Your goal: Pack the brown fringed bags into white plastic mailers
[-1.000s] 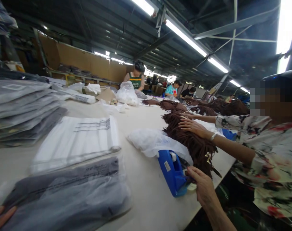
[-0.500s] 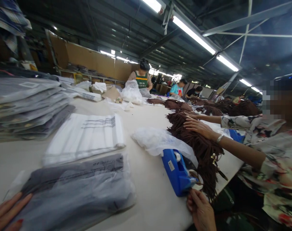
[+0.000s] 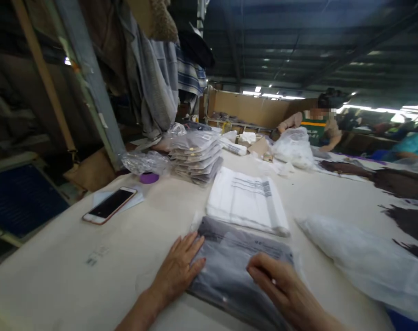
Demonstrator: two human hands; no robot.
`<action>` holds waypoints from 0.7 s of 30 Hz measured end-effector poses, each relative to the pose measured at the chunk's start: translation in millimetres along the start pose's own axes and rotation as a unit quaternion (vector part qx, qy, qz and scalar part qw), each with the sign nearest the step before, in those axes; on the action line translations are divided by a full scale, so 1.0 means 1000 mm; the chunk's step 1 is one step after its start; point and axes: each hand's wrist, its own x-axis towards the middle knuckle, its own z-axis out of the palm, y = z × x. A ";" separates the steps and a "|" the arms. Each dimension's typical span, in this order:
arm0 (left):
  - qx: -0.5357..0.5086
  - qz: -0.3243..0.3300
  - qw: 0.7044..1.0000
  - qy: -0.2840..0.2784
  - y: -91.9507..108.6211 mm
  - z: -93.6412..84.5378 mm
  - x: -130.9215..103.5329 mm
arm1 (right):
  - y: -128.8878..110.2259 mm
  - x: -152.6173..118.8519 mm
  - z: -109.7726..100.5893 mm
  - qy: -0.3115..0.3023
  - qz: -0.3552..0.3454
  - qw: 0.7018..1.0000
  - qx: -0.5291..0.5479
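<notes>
A dark grey folded cloth in a clear plastic bag (image 3: 236, 271) lies flat on the table in front of me. My left hand (image 3: 181, 262) rests on the bag's left edge, fingers stretched out and fairly flat. Over the middle of the same bag is my right hand (image 3: 277, 276), thumb and fingers pinched together. Whatever may be between those fingertips is hidden or too small to make out. Just beyond the bag lies a folded white cloth with grey stripes (image 3: 245, 202).
Left of me are a phone (image 3: 110, 205), a purple tape roll (image 3: 149, 178) and a stack of bagged grey cloths (image 3: 195, 156). White plastic bags (image 3: 367, 257) lie at the right, near dark brown fringed cloths (image 3: 402, 184). A co-worker (image 3: 314, 126) stands across the table (image 3: 153, 230).
My view has swung left. My right hand has moved from the blue tape dispenser's end to above the bagged cloth, still pinched. My left hand remains on the bag.
</notes>
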 end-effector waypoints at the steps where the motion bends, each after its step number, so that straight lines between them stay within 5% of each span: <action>1: -0.006 0.000 1.000 0.006 0.001 0.000 -0.001 | -0.009 0.027 0.002 -0.043 -0.011 0.999 -0.026; 5: -0.023 -0.002 0.999 0.024 -0.001 0.005 -0.005 | -0.018 0.102 0.034 -0.152 -0.021 0.977 -0.146; 11: -0.040 -0.011 0.999 0.022 -0.002 0.008 -0.003 | -0.011 0.144 0.075 -0.176 0.039 0.957 -0.229; 18: -0.040 -0.010 0.999 0.008 -0.001 0.005 -0.002 | 0.018 0.157 0.052 -0.171 0.161 0.952 -0.195; 21: -0.045 -0.012 0.999 0.002 -0.001 0.003 -0.002 | 0.029 0.146 0.033 -0.115 0.168 0.960 -0.191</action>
